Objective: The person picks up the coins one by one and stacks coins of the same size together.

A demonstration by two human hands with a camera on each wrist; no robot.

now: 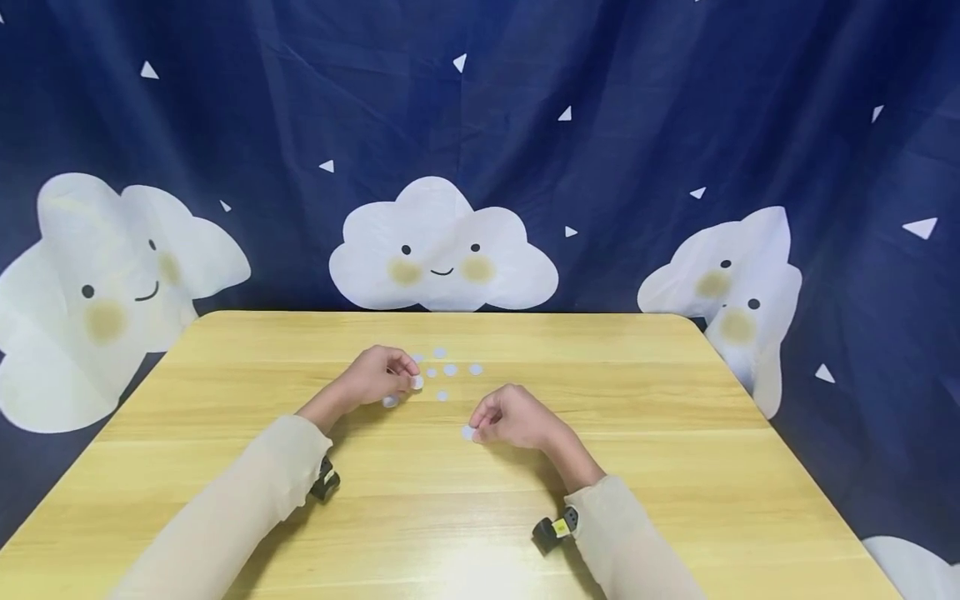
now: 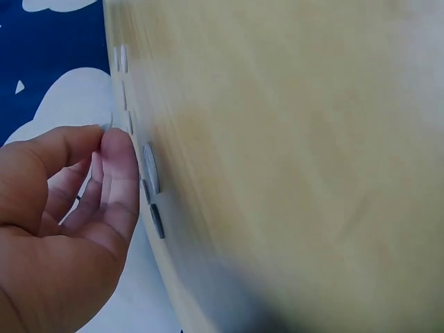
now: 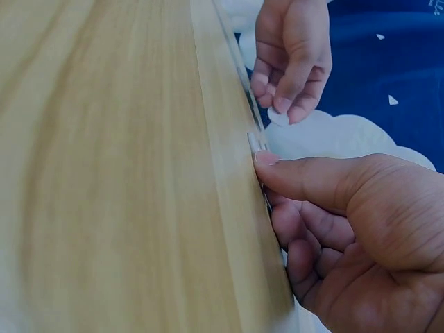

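Observation:
My left hand (image 1: 372,377) pinches a small silver coin (image 1: 417,382) between thumb and fingertips, lifted over the table at the left of a loose group of coins (image 1: 450,369). In the left wrist view a thin edge of that coin (image 2: 108,122) shows above the fingertips. Nearer to me and to the right, my right hand (image 1: 517,419) pinches another coin (image 1: 468,432) low over the tabletop. The right wrist view has this coin (image 3: 254,143) at the thumb tip, the other fingers curled below. One coin (image 1: 390,402) lies just under the left hand.
Several coins of differing size lie flat and spread out on the wooden table (image 1: 637,392), among them one at the right of the group (image 1: 476,369). A dark blue curtain (image 1: 510,150) with cloud faces hangs behind the far edge. Both wrists wear small black cameras.

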